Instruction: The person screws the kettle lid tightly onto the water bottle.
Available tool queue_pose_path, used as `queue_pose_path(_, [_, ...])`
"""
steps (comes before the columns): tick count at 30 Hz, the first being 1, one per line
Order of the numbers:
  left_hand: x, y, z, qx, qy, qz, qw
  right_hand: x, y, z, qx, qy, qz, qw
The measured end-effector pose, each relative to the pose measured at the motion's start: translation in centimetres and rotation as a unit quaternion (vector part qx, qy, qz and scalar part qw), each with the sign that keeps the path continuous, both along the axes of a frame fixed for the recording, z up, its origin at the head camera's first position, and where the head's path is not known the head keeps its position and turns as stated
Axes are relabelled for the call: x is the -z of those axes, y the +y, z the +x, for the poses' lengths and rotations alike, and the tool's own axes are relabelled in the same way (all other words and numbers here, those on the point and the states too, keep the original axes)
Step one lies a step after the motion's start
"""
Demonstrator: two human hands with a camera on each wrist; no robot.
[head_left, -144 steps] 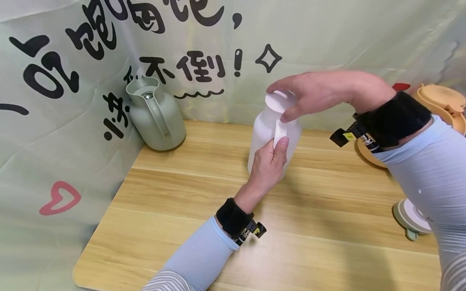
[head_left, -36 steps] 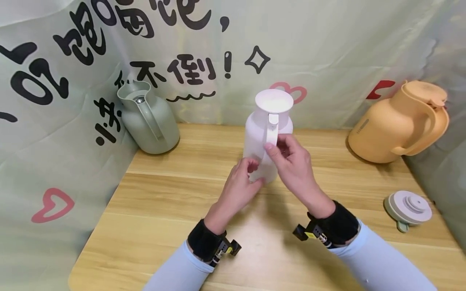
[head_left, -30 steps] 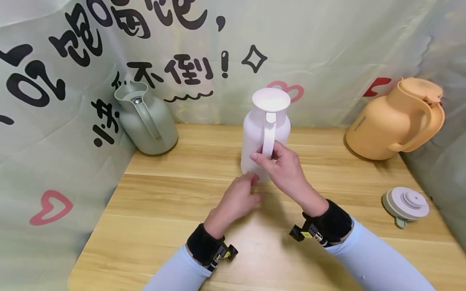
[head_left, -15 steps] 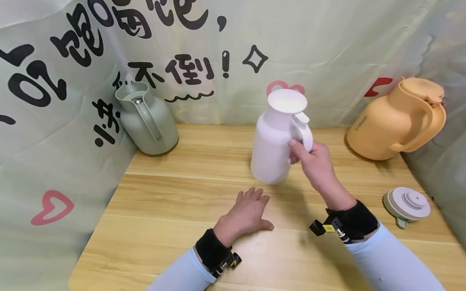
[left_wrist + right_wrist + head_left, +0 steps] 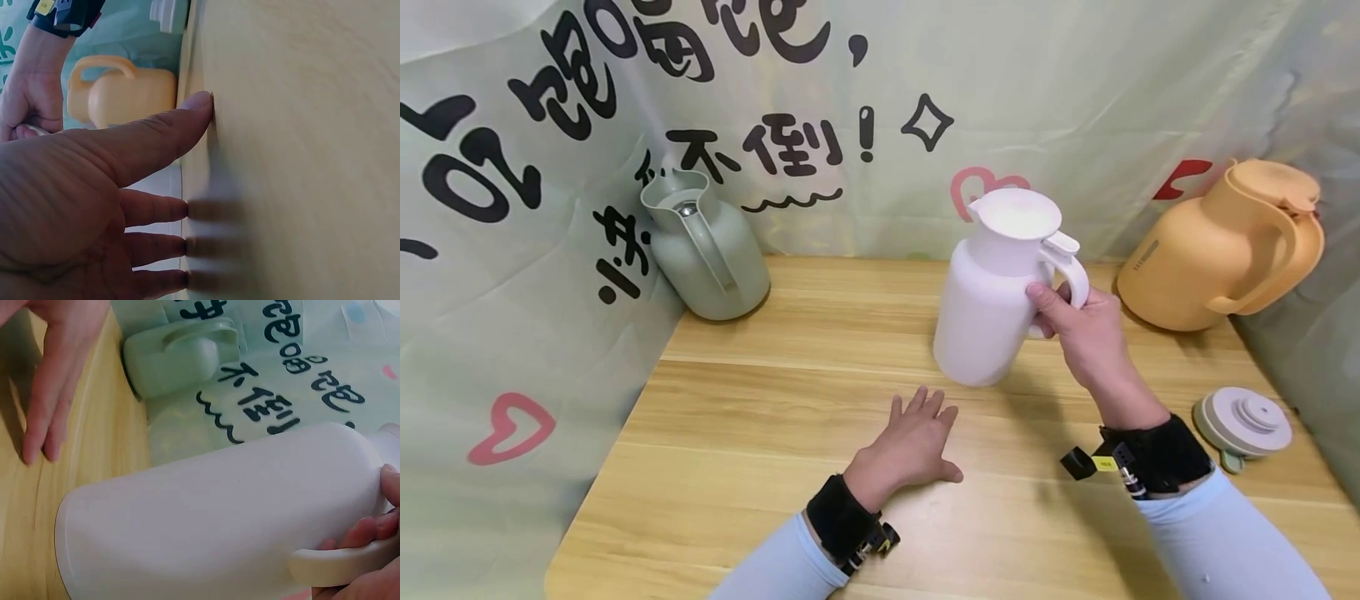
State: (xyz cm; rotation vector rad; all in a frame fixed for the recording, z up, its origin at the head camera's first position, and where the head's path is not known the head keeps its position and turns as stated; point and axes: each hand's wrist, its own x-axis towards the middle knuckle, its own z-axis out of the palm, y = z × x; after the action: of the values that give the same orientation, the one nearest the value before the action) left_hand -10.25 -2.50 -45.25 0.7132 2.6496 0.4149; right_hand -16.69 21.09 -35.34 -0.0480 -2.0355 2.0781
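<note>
A white thermos jug (image 5: 985, 308) is in the middle of the table, tilted a little, its round white top facing up and its small spout to the left. My right hand (image 5: 1093, 333) grips its handle (image 5: 1073, 271) with curled fingers, the thumb on the top of the grip. Whether the base touches the wood cannot be made out. In front of the jug, my left hand (image 5: 910, 446) is spread palm down with its fingertips at the table surface, holding nothing. The right wrist view shows the jug's body (image 5: 219, 512) close up.
A green thermos jug (image 5: 715, 250) with an open top stands at the back left against the fabric wall. An orange thermos jug (image 5: 1195, 258) stands back right. On the wooden table (image 5: 737, 467), a pale round lid (image 5: 1243, 425) with a green tab lies near the right edge.
Earlier the left hand held the handle and the right touched the top. The right hand then took the handle, moved the jug rightward and turned it; the left hand let go and spread on the table.
</note>
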Motion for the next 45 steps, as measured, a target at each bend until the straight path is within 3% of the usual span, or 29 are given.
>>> queue_pose_path(7, [0.0,0.0,0.1,0.001,-0.001,-0.001,1.0,0.3,2.4,-1.1,0.03,-0.001,-0.041,0.9987])
queue_pose_path(22, [0.1,-0.1,0.0,0.001,-0.003,-0.004,1.0,0.3,8.4,-4.8,0.122,-0.014,-0.071,0.9899])
queue_pose_path(29, [0.1,-0.1,0.1,0.003,0.0,-0.005,1.0,0.1,10.7,-6.1,0.151,-0.02,-0.056,0.9867])
queue_pose_path(39, [0.3,-0.2,0.0,0.002,0.003,-0.001,1.0,-0.2,12.0,-7.8,0.179,-0.004,-0.09,0.9797])
queue_pose_path(45, [0.3,-0.2,0.1,0.002,0.004,-0.002,1.0,-0.2,12.5,-8.5,0.195,-0.011,-0.082,0.9774])
